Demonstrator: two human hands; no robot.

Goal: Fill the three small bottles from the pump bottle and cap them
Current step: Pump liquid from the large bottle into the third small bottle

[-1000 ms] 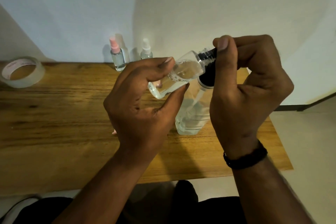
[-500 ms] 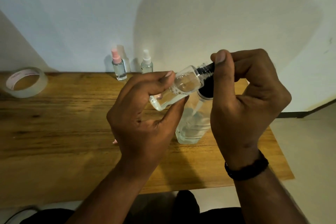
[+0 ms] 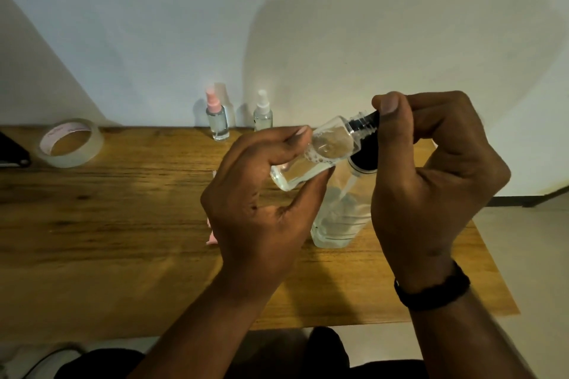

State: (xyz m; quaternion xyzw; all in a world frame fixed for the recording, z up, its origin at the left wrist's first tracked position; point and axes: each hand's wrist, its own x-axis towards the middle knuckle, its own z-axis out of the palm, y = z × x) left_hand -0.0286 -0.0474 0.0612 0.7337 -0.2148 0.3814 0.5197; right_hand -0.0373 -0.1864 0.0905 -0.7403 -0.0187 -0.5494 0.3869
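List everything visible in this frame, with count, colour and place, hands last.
small bottle in hand: 1, clear, part full, tilted, neck at the pump nozzle.
pump bottle: 1, clear with black pump, on the table behind the hands.
spray bottles: 2, clear, one pink-topped, one white-topped, upright at the wall.
tape roll: 1, clear, far left of table.
pink pieces: small, partly hidden by the left hand.
table: 1, wooden.
wristband: 1, black, right wrist.
left hand: grips the small bottle.
right hand: curled over the pump head.

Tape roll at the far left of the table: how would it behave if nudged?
The tape roll lies flat on the table, so it would likely slide, not roll. Its hollow core suggests it is light. It probably holds its shape.
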